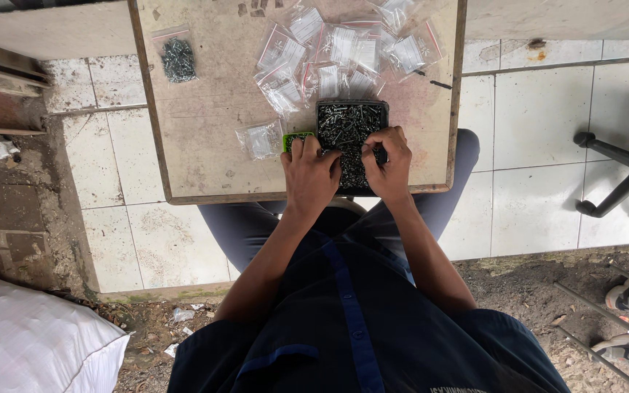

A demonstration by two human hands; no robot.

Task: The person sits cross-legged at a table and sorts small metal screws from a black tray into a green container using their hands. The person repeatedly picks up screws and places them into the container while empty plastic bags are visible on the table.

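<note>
A black tray (352,106) full of small dark screws (346,125) stands near the front edge of a worn wooden board (212,116). My left hand (310,175) lies over the tray's left side, fingers curled, beside a small green object (294,138). My right hand (386,161) rests on the tray's right side with its fingers pinched among the screws. Whether either hand has screws in it is hidden by the fingers. Several small clear bags (343,51) with screws lie in a heap behind the tray.
One filled bag of dark screws (177,60) lies alone at the board's far left. A clear bag (260,140) sits left of the tray. A black chair base (624,167) stands on the tiles at right. A white sack (30,342) lies lower left.
</note>
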